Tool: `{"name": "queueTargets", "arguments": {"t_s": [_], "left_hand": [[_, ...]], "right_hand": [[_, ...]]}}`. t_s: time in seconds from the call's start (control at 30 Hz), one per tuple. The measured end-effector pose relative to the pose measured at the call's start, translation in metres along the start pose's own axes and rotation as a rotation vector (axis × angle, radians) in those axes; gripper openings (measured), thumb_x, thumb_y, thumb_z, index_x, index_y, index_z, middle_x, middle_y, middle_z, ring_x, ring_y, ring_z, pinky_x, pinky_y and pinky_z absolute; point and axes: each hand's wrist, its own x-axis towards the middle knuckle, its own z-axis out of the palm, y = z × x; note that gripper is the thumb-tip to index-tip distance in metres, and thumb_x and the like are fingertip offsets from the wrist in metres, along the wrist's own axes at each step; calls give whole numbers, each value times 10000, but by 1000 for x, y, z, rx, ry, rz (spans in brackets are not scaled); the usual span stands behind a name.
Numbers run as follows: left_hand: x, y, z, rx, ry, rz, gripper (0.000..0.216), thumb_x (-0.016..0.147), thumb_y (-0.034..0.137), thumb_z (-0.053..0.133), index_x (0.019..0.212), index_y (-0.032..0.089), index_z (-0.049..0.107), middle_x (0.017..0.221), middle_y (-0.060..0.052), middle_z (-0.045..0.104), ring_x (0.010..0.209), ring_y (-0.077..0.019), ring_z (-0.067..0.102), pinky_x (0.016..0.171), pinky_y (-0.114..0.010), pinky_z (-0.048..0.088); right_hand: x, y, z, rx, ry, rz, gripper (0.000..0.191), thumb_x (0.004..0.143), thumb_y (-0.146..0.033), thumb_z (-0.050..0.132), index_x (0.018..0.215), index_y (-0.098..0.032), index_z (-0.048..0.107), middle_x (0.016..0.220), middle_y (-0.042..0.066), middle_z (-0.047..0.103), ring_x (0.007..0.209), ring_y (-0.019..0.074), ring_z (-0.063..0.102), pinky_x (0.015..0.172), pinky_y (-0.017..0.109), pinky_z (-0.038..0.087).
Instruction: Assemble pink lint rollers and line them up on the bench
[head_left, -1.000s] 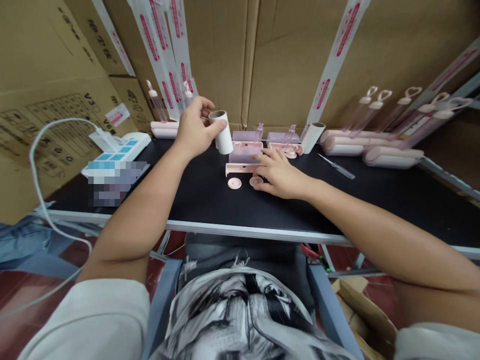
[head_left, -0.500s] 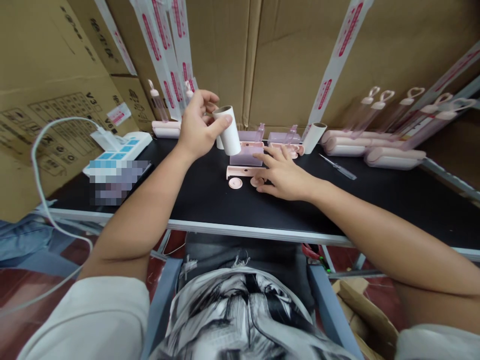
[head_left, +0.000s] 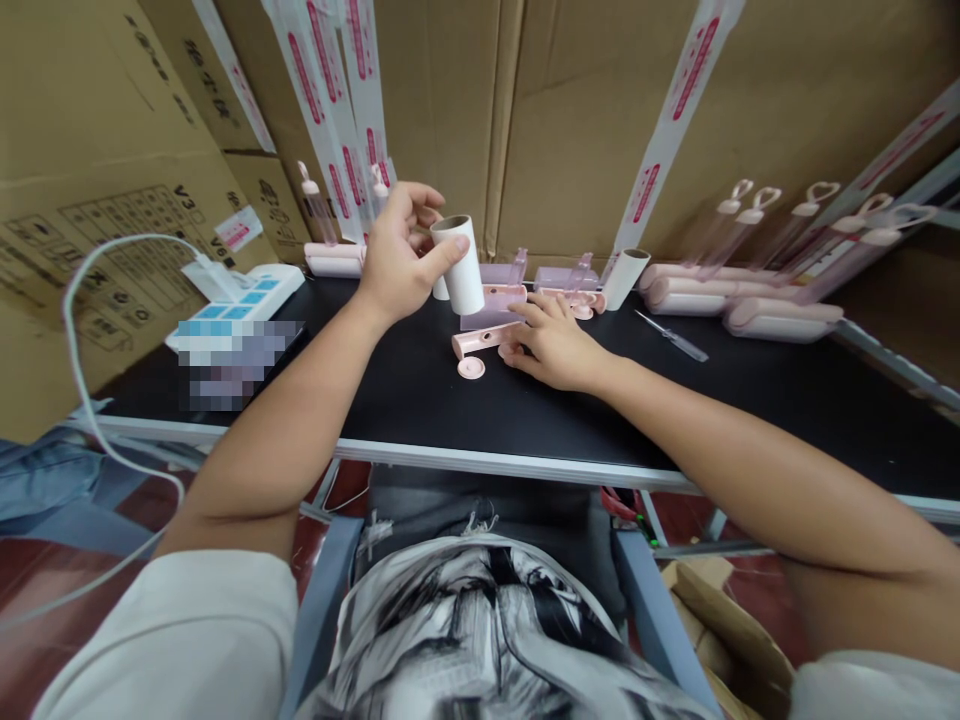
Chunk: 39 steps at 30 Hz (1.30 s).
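Observation:
My left hand [head_left: 409, 255] is closed round a white lint roller refill [head_left: 466, 275] with a cardboard core, held upright and tilted above the table. My right hand [head_left: 559, 345] has bent fingers at the right end of a long pink plastic shell [head_left: 480, 341], which lies at a slant. A second disc at those fingers is mostly hidden. One round pink end cap [head_left: 471, 368] lies flat just in front of the shell. Behind it sits a translucent purple cover [head_left: 487, 322] with pink inside. Another white refill, partly hidden, stands behind the held one.
Another refill roll [head_left: 626, 280] stands at the right, near a screwdriver [head_left: 671, 337]. Several pink lint rollers [head_left: 784, 318] lie at the far right, others [head_left: 334, 260] at the left. A power strip [head_left: 244, 300] with a white cable is on the left. Cardboard [head_left: 600, 120] walls the back.
The pink shell's right end has swung up and away under my right fingers, and the right end cap is now mostly covered. My left hand holds the refill in nearly the same place.

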Motion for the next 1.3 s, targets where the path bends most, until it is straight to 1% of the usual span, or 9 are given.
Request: {"name": "queueTargets", "arguments": {"t_s": [0.13, 0.27, 0.4, 0.5, 0.83, 0.97, 1.1, 1.17, 1.3], "left_hand": [[5, -17, 4, -116, 24, 94, 700, 884, 797, 739, 1308, 266, 565, 1069, -67, 607, 1009, -246, 727, 899, -389, 618], [7, -25, 4, -147, 27, 122, 724, 861, 816, 757, 1304, 275, 568, 1061, -66, 597, 1007, -249, 729, 909, -402, 624], [6, -26, 4, -158, 24, 129, 713, 854, 811, 770, 1290, 281, 575, 1064, -63, 597, 965, -230, 728, 874, -385, 631], [6, -25, 5, -168, 20, 130, 722, 850, 822, 764, 1286, 279, 572, 1052, -60, 588, 954, -229, 724, 869, -389, 626], [5, -19, 5, -194, -23, 111, 795, 814, 868, 768, 1289, 262, 570, 1036, -57, 582, 964, -235, 716, 887, -415, 619], [4, -16, 6, -212, -33, 128, 780, 825, 850, 776, 1290, 261, 564, 1042, -53, 592, 965, -231, 722, 880, -400, 621], [3, -15, 7, -237, -40, 165, 741, 847, 822, 779, 1290, 270, 559, 1043, -48, 604, 994, -239, 729, 873, -391, 622], [2, -13, 8, -260, -62, 181, 741, 845, 810, 792, 1298, 273, 556, 1046, -47, 608, 1001, -239, 733, 864, -390, 623], [-7, -1, 14, -344, -164, 170, 742, 839, 776, 823, 1326, 287, 549, 1069, -42, 621, 951, -213, 736, 799, -354, 622]], "right_hand": [[1, -4, 3, -11, 29, 20, 300, 1041, -381, 642, 1053, -157, 841, 1576, 206, 617, 1487, 465, 443, 1255, 659, 315], [0, -11, -1, -20, 10, 49, 389, 1083, -374, 560, 1170, -135, 854, 1368, 207, 710, 1280, 411, 535, 1113, 568, 394], [-1, -17, -9, -54, -62, 103, 412, 1089, -372, 555, 1256, -132, 846, 1330, 206, 699, 1138, 378, 602, 950, 492, 427], [-1, -20, -12, -72, -77, 126, 410, 1094, -354, 553, 1263, -121, 844, 1304, 208, 701, 1057, 344, 626, 919, 461, 434], [-2, -19, -1, -139, -24, 104, 399, 1110, -270, 505, 1083, -94, 863, 1421, 227, 699, 1230, 410, 565, 983, 540, 442], [-3, -20, 4, -105, 45, 33, 312, 1072, -233, 558, 1044, -121, 848, 1460, 222, 690, 1342, 431, 507, 1037, 580, 429], [-3, -23, -1, 27, 161, 35, 317, 1096, -229, 484, 1080, -132, 785, 1440, 245, 703, 1322, 415, 569, 1079, 589, 456], [-5, -20, -7, 185, 255, 72, 278, 1107, -258, 470, 1056, -164, 727, 1338, 228, 747, 1202, 372, 658, 1025, 547, 510], [-7, -7, -18, 565, 507, 203, 201, 1091, -407, 573, 964, -253, 596, 981, 74, 763, 879, 253, 703, 818, 429, 572]]}}
